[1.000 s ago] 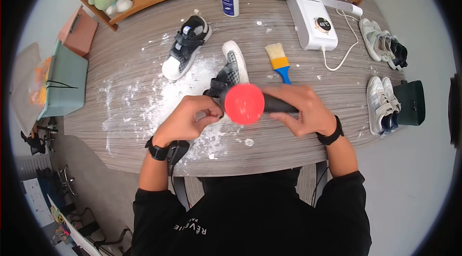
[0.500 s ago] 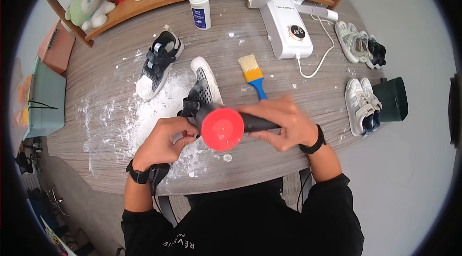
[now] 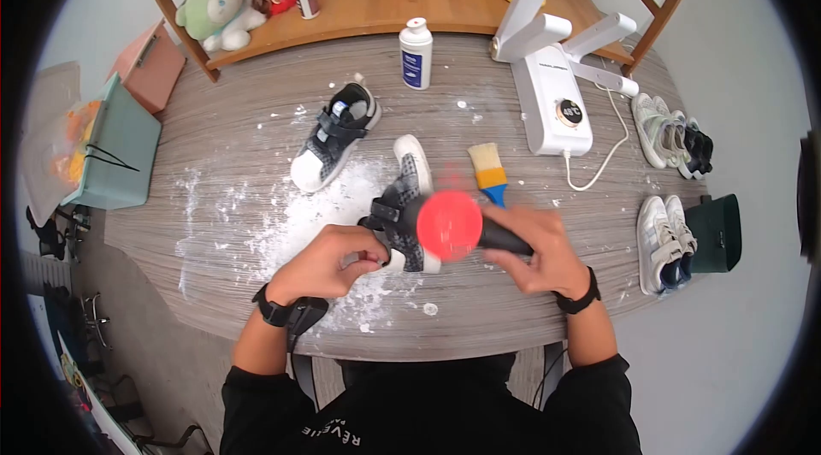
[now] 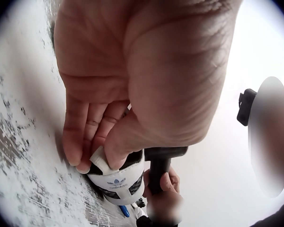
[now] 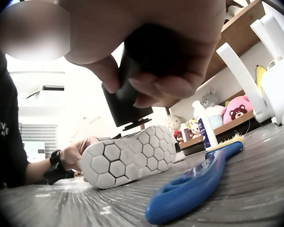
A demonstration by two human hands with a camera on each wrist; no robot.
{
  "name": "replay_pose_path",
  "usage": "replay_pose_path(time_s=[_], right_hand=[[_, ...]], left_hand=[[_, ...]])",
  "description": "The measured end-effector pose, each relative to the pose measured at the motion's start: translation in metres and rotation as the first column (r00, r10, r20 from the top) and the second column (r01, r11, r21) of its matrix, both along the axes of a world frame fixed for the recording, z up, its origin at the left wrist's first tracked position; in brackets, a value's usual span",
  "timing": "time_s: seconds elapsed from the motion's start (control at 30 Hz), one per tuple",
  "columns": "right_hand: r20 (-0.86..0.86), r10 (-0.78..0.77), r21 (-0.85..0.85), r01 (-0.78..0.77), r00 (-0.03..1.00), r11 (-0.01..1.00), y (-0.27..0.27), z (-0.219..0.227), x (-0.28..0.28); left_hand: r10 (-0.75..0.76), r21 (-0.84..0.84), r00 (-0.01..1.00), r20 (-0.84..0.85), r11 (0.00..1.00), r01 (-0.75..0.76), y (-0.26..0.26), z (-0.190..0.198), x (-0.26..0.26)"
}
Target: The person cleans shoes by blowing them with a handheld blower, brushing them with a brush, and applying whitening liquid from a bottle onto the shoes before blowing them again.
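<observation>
A black-and-white strap shoe (image 3: 415, 166) lies tipped on its side, its honeycomb-patterned sole (image 5: 128, 158) facing right. My left hand (image 3: 335, 263) pinches the pull tab (image 4: 100, 161) at its heel between thumb and fingers. In my right hand (image 3: 540, 248) is the handle of a black hair dryer with a red round end (image 3: 449, 226). Its black barrel (image 5: 125, 101) points down at the shoe from close by, hiding part of it in the head view. The matching shoe (image 3: 333, 138) stands upright farther back, left of the first.
White powder (image 3: 282, 207) is spread over the table around the shoes. A blue-handled brush (image 3: 489, 174) lies right of the shoe. Behind stand a white bottle (image 3: 416, 55) and a white shoe dryer (image 3: 552, 104) with a cord. More shoes (image 3: 658, 241) and a dark green bin (image 3: 717, 233) are at right.
The head view has shifted. The hair dryer has moved right and away from my body relative to the shoe, uncovering its heel. My left hand keeps its pinch on the heel tab.
</observation>
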State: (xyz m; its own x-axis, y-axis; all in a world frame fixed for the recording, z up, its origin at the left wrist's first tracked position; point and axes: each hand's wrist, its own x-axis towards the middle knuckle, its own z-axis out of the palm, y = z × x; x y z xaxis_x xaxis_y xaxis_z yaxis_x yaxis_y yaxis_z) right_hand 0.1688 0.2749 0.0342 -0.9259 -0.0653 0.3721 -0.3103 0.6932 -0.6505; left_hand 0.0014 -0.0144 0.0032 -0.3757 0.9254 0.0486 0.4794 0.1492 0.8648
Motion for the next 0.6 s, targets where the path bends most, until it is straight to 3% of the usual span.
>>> replay_pose_path(time_s=[0.1,0.27,0.4,0.5,0.57,0.6], right_hand=[[-0.060,0.066,-0.026,-0.068,0.996,0.997,-0.003,-0.007,-0.005],[-0.111,-0.194,0.001,0.196,0.975,0.981,-0.001,-0.012,-0.008],[-0.113,-0.058,-0.071,0.050,0.992,0.996,-0.002,-0.013,-0.009],[-0.143,-0.151,-0.036,0.148,0.978,0.988,-0.004,-0.014,-0.013],[-0.172,-0.284,-0.087,0.272,0.943,0.958,-0.004,-0.015,-0.014],[-0.154,-0.281,-0.121,0.264,0.947,0.957,-0.004,-0.013,-0.013]], left_hand=[[-0.005,0.013,1.000,-0.004,1.000,0.005,0.000,0.000,0.000],[-0.033,-0.007,0.999,-0.004,0.999,0.033,0.000,0.002,-0.002],[-0.064,0.005,0.998,-0.015,0.998,0.064,-0.001,0.003,-0.005],[-0.073,-0.002,0.997,-0.029,0.997,0.073,-0.002,0.007,-0.008],[-0.105,-0.008,0.994,-0.024,0.995,0.104,-0.003,0.006,-0.011],[-0.124,-0.012,0.992,-0.013,0.992,0.124,-0.005,0.004,-0.010]])
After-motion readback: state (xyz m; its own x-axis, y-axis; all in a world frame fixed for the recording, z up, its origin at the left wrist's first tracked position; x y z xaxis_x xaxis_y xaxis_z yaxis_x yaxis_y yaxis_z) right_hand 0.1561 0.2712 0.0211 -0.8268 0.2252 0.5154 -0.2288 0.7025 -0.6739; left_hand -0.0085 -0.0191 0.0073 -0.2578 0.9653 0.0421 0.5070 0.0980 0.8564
